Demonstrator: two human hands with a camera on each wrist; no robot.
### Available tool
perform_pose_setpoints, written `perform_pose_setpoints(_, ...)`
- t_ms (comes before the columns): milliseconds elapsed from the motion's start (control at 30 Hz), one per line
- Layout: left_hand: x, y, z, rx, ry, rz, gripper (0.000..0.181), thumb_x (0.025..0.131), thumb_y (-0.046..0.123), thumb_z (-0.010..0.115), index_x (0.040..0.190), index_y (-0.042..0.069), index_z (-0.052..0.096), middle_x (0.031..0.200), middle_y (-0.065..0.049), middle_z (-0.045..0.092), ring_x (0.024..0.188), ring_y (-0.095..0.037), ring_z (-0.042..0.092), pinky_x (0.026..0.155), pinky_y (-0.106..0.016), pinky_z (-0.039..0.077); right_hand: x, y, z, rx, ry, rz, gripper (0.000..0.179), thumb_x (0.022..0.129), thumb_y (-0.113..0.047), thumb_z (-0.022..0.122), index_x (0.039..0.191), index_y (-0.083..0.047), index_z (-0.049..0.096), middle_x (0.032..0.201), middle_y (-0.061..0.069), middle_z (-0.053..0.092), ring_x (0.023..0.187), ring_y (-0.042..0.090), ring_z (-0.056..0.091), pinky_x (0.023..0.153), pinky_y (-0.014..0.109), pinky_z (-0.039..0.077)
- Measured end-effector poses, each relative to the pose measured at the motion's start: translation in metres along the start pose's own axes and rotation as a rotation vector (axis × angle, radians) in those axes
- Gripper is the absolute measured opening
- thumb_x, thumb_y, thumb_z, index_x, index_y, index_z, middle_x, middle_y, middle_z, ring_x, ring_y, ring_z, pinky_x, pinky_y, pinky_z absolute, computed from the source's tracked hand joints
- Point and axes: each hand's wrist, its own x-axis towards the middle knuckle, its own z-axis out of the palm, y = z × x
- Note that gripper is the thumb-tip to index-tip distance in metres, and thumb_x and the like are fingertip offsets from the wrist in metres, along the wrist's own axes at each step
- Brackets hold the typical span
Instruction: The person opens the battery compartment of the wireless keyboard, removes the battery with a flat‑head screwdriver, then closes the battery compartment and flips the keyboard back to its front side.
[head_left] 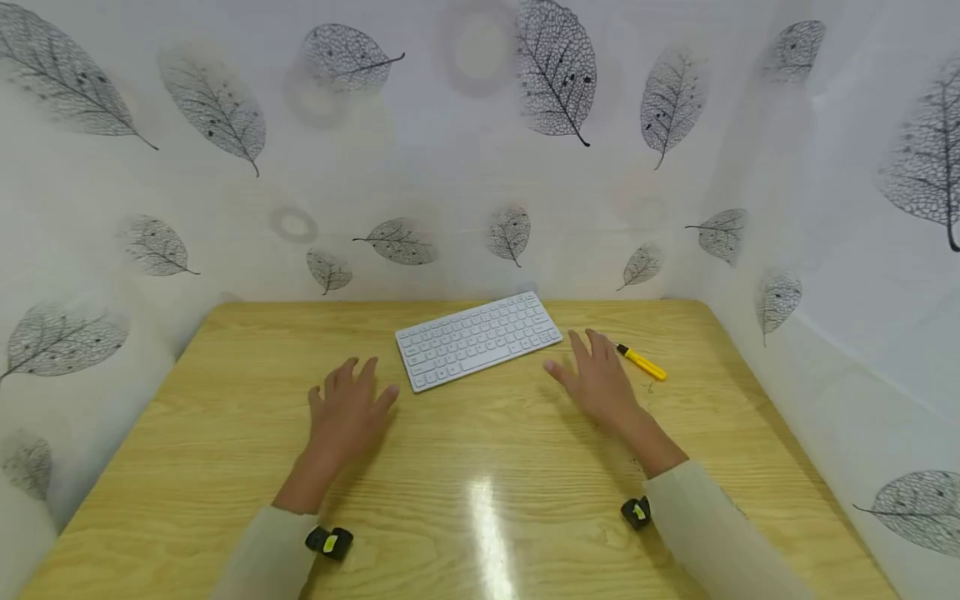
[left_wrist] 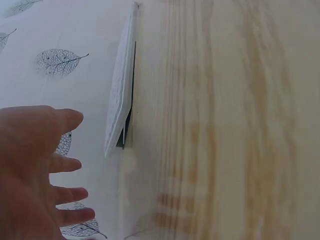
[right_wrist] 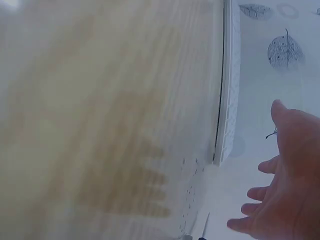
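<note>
A white keyboard (head_left: 478, 342) lies slanted on the wooden table, its right end farther back than its left. My left hand (head_left: 348, 414) hovers over the wood to the left of the keyboard, fingers spread and holding nothing. On the other side, my right hand (head_left: 600, 383) is held near the keyboard's right end, also with spread fingers and nothing in them. Just beyond its fingertips lies a screwdriver-like tool with a yellow handle (head_left: 645, 363); its tip is partly hidden by the hand. Both wrist views show the keyboard (left_wrist: 120, 85) edge-on, apart from the left hand (left_wrist: 35, 175) and right hand (right_wrist: 290, 180).
The wooden table (head_left: 480, 450) has a light glare near its front. A white cloth with a leaf print (head_left: 450, 167) stands behind it and along both sides. Small dark specks mark the wood near the right hand. A black wrist device (head_left: 330, 543) sits at each cuff.
</note>
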Motion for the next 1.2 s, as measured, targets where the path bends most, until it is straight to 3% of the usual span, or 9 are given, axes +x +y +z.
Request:
perform_pose_setpoints(167,0.014,0.001,0.004,-0.206,0.005,-0.042,0.060,0.105,0.041,0.049,0.153,0.008,0.038,0.155,-0.025,0.036,0.140,-0.050,0.034,0.107,-0.070,0.033,0.026,0.009,0.001,0.200,-0.032,-0.006,0.078,0.103,-0.054,0.046,0.158,-0.004,0.025,0.161,0.027,0.022,0.149,0.048,0.020,0.117,0.066,0.023)
perform_pose_setpoints(333,0.027,-0.004,0.008,-0.471,0.002,-0.109,0.054,0.104,0.031,0.053,0.150,0.006,0.043,0.148,-0.022,0.046,0.130,-0.042,0.049,0.104,-0.056,0.044,0.053,0.015,0.007,0.280,-0.080,0.001,0.073,0.104,-0.050,0.047,0.158,-0.005,0.027,0.160,0.026,0.026,0.146,0.045,0.031,0.117,0.062,0.026)
perform_pose_setpoints(433,0.033,-0.008,0.012,-0.556,-0.013,-0.136,0.053,0.104,0.029,0.054,0.150,0.005,0.044,0.147,-0.021,0.048,0.127,-0.039,0.052,0.103,-0.052,0.046,0.067,0.018,0.009,0.334,-0.106,0.005,0.070,0.105,-0.046,0.048,0.157,-0.004,0.029,0.156,0.027,0.033,0.140,0.044,0.039,0.115,0.060,0.033)
perform_pose_setpoints(633,0.046,-0.011,0.016,-0.663,-0.014,-0.144,0.051,0.103,0.025,0.056,0.147,0.003,0.046,0.143,-0.022,0.053,0.130,-0.040,0.053,0.107,-0.051,0.044,0.091,0.024,0.006,0.444,-0.123,0.022,0.062,0.107,-0.036,0.049,0.156,-0.003,0.031,0.147,0.026,0.045,0.135,0.041,0.047,0.112,0.055,0.038)
perform_pose_setpoints(900,0.057,-0.010,0.021,-0.716,0.004,-0.157,0.045,0.100,0.016,0.060,0.141,0.000,0.053,0.136,-0.024,0.059,0.127,-0.038,0.057,0.107,-0.047,0.045,0.110,0.024,0.003,0.513,-0.135,0.022,0.044,0.108,-0.011,0.042,0.149,0.004,0.043,0.140,0.027,0.052,0.126,0.036,0.051,0.108,0.049,0.042)
perform_pose_setpoints(1200,0.066,-0.008,0.029,-0.792,0.000,-0.174,0.046,0.093,0.008,0.065,0.137,-0.005,0.056,0.133,-0.025,0.062,0.126,-0.035,0.057,0.108,-0.044,0.045,0.127,0.032,0.009,0.616,-0.151,0.067,0.046,0.103,0.000,0.041,0.148,0.002,0.045,0.140,0.027,0.054,0.125,0.035,0.054,0.098,0.038,0.047)
